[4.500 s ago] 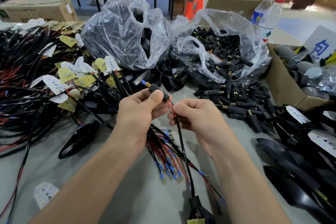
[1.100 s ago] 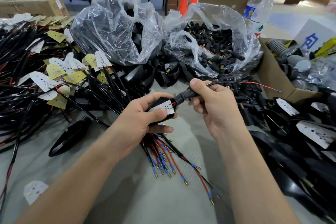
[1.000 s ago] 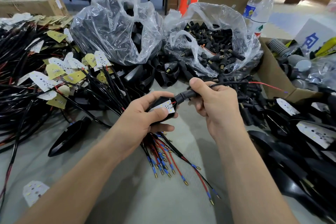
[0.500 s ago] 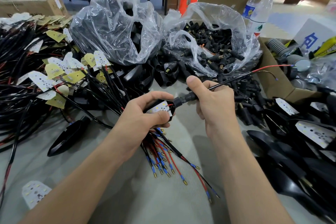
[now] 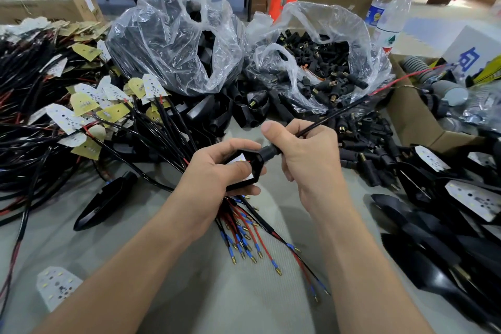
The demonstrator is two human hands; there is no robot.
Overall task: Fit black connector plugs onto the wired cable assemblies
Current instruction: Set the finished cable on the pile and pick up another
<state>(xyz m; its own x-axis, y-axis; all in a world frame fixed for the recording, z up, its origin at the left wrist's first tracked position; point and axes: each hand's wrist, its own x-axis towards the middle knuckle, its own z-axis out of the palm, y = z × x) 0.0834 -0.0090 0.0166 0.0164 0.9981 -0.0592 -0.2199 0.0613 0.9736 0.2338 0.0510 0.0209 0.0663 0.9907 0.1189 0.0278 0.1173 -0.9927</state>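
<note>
Head view: left hand grips black housing, right hand grips cable at plug between hands

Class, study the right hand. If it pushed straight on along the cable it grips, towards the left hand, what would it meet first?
Probably the black housing that the left hand holds; the right hand, gripping the cable, sits close beside it, though the gap is unclear.

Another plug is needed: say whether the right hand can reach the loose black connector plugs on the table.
Probably, once freed: the black plugs lie uncovered beside the right hand, which grips a black cable.
</note>
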